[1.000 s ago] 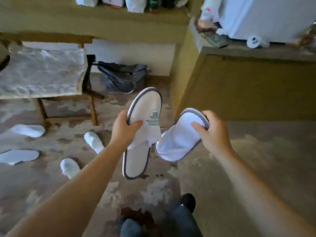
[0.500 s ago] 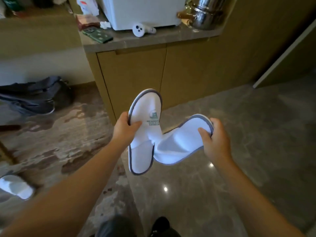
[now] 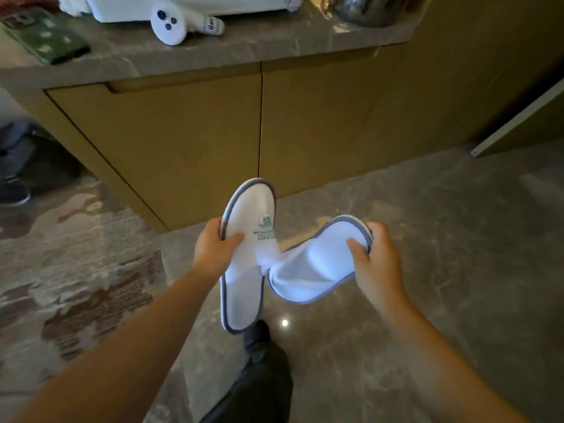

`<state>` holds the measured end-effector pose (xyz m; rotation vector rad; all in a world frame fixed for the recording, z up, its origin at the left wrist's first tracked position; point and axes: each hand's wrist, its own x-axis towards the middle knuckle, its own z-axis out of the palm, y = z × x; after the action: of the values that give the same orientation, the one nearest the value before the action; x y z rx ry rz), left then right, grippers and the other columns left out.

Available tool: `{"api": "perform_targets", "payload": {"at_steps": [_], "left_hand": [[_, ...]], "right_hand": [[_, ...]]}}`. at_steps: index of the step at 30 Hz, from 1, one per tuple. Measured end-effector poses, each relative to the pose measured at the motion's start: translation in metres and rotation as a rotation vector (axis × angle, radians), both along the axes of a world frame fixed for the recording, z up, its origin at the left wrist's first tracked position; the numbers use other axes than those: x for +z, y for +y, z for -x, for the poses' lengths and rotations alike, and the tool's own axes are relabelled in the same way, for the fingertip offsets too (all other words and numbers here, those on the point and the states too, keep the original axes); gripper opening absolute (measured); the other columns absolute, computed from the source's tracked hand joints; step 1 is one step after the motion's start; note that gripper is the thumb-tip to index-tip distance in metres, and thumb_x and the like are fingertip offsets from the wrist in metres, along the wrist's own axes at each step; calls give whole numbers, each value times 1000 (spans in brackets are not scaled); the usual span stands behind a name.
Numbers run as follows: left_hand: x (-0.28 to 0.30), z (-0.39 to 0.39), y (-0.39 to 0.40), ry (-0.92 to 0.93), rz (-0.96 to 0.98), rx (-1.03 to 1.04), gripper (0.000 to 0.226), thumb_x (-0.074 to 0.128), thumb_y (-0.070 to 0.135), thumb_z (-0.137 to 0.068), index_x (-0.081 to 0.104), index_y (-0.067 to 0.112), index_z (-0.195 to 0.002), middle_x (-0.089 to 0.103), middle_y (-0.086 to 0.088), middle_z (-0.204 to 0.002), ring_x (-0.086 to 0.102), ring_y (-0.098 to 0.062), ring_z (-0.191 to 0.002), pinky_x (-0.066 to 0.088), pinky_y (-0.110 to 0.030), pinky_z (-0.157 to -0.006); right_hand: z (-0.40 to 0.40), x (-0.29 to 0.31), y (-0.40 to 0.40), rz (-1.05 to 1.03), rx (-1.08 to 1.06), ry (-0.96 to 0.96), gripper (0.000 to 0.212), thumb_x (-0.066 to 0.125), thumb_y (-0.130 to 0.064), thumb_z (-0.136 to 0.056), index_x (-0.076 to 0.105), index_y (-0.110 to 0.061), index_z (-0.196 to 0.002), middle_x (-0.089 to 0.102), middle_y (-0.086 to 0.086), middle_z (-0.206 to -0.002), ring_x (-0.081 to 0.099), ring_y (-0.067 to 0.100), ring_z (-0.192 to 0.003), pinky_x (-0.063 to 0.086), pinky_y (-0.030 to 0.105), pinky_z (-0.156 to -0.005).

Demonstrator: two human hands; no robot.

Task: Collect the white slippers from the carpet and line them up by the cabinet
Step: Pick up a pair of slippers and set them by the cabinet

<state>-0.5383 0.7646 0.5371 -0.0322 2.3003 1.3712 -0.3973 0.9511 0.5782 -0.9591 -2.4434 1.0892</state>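
Observation:
My left hand (image 3: 215, 248) grips a white slipper with grey trim and a green logo (image 3: 244, 288) by its side edge; it hangs upright in the air. My right hand (image 3: 374, 257) pinches the rim of a second white slipper (image 3: 314, 270), tilted with its opening toward me. The two slippers touch in the middle. Both are held above the stone floor, a short way in front of the tan wooden cabinet (image 3: 195, 141). The patterned carpet (image 3: 70, 270) lies to the left.
The cabinet's stone top (image 3: 244, 47) carries a white controller (image 3: 169, 24), a green packet (image 3: 42, 35) and a white appliance. A dark bag (image 3: 15, 160) sits on the carpet at far left. My dark-trousered leg and shoe (image 3: 256, 346) stand on polished stone floor (image 3: 427, 270).
I have turned right and stepped off the carpet onto the stone floor, closer to the cabinet. The loose slippers on the carpet have left view. Both hands keep their slippers.

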Motion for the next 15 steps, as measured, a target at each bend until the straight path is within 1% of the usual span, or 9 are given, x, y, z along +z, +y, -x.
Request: {"api": "perform_targets", "payload": {"at_steps": [2, 4, 6, 7, 10, 13, 15], "left_hand": [[-14, 23, 30, -23, 24, 37, 17, 58, 15, -81, 45, 12, -91, 49, 1, -77, 49, -20, -75, 45, -37, -65], [-29, 41, 55, -37, 37, 52, 16, 58, 15, -81, 45, 13, -89, 50, 0, -77, 50, -21, -76, 45, -36, -62], [-51, 59, 75, -58, 52, 73, 17, 58, 15, -80, 47, 11, -93, 54, -6, -86, 52, -23, -81, 44, -36, -63], [-63, 66, 83, -74, 61, 92, 21, 59, 15, -80, 49, 11, -98, 54, -7, -91, 52, -23, -84, 43, -37, -65], [-106, 86, 109, -110, 82, 183, 33, 60, 15, -80, 50, 8, -110, 56, -7, -100, 53, -24, -90, 44, -37, -71], [-158, 95, 128, -127, 104, 251, 35, 60, 13, -79, 51, 6, -112, 58, -12, -105, 55, -27, -93, 48, -42, -77], [-194, 102, 137, -144, 121, 280, 34, 61, 13, -79, 51, 7, -111, 59, -13, -107, 56, -29, -96, 50, -46, -81]], "right_hand": [[30, -15, 28, 36, 8, -40, 27, 52, -12, -86, 46, -12, -111, 48, -7, -93, 48, 14, -87, 41, 31, -74], [52, -33, 54, 60, 21, -75, 25, 53, -12, -85, 45, -11, -108, 45, -12, -83, 49, 16, -83, 40, 31, -70], [70, -57, 79, 83, 22, -112, 22, 54, -11, -84, 45, -11, -105, 43, -16, -76, 49, 17, -81, 42, 33, -69], [77, -70, 91, 100, 22, -127, 22, 54, -10, -84, 44, -10, -103, 43, -16, -75, 50, 18, -80, 44, 35, -68], [103, -118, 122, 130, 40, -165, 22, 55, -10, -84, 43, -7, -102, 47, -4, -82, 51, 20, -80, 46, 37, -70], [124, -174, 144, 160, 63, -183, 23, 56, -11, -84, 43, -6, -102, 49, 1, -88, 53, 22, -82, 50, 43, -75], [133, -213, 156, 182, 49, -181, 25, 57, -10, -84, 44, -6, -105, 49, 1, -92, 53, 22, -85, 51, 44, -78]]}}
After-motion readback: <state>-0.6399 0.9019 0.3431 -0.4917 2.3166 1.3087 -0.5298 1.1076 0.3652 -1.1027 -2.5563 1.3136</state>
